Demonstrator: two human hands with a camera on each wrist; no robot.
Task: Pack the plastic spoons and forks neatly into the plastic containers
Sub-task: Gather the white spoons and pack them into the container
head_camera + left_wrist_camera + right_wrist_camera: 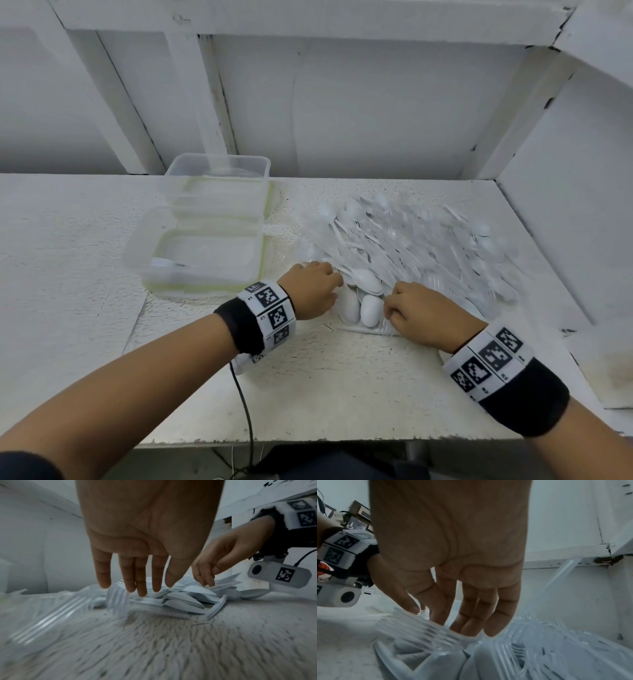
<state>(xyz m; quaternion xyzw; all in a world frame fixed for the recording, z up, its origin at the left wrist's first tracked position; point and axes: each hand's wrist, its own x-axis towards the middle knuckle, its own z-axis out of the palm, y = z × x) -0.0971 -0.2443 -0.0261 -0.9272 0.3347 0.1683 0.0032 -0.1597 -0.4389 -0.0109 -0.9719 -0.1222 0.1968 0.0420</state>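
While both hands hover over the near edge of the cutlery pile (404, 246), the left hand (313, 291) has straight fingers (140, 577) just above clear forks (118, 599), holding nothing. Right hand (424, 315): fingers slightly bent, tips (471, 623) touching forks; grasp unclear. White spoons (363, 305) lie between the hands. Wristbands (270, 313) carry square black-and-white markers. Two clear containers (202, 253) sit beyond the left fingers on a rough white tabletop (325, 383).

Cutlery pile (411, 246) motion-blurred; forks indistinct
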